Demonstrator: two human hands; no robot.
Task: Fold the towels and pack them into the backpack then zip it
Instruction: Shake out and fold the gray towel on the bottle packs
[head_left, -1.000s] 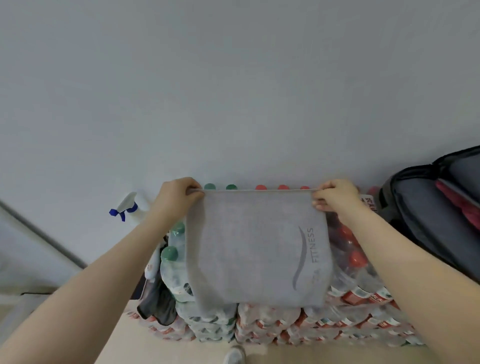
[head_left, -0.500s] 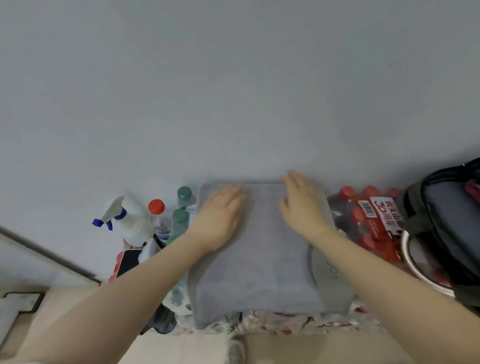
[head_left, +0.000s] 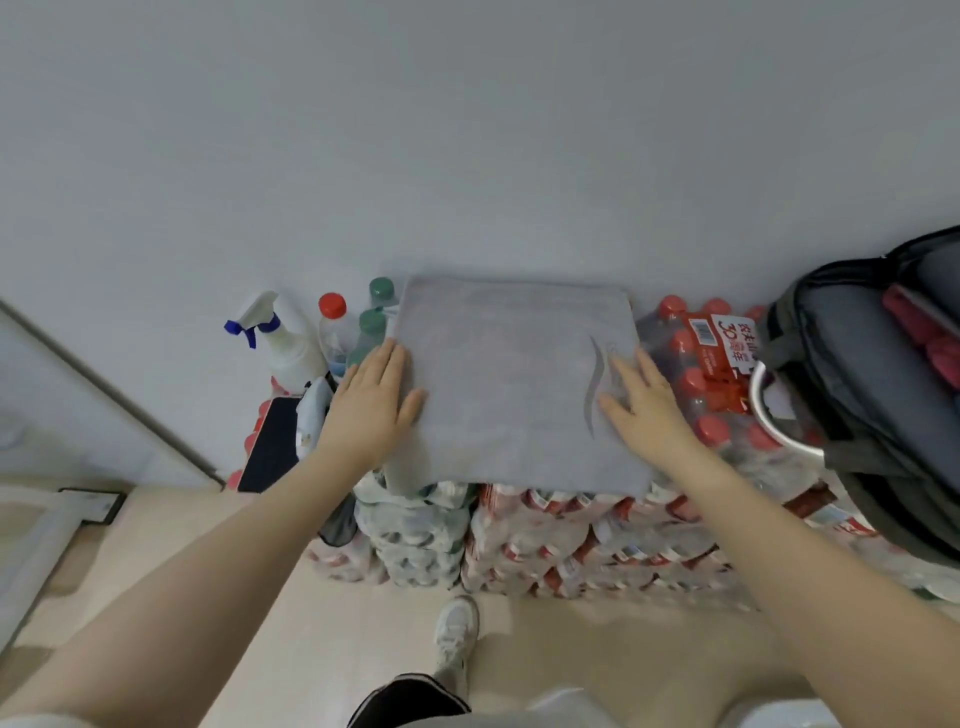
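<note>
Atop bottle packs (head_left: 571, 540), flat hands (head_left: 376, 400) astride grey towel (head_left: 509, 384).

The dark grey fabric backpack (head_left: 883, 415) is cut off at the right edge; the folded grey towel (head_left: 509, 384) hides the shrink-wrapped bottle packs (head_left: 545, 535) beneath it.

1. The folded grey terry towel (head_left: 511, 384) lies flat as a rough rectangle on top of stacked packs of bottled water, its far edge against the pale wall. A darker grey wave-shaped logo sits near its right side, and its near edge overhangs the stack slightly.
2. The dark grey fabric backpack (head_left: 883, 395) with black trim stands at the right, well apart from the towel, unzipped and gaping, with something pink-red visible inside.
</note>
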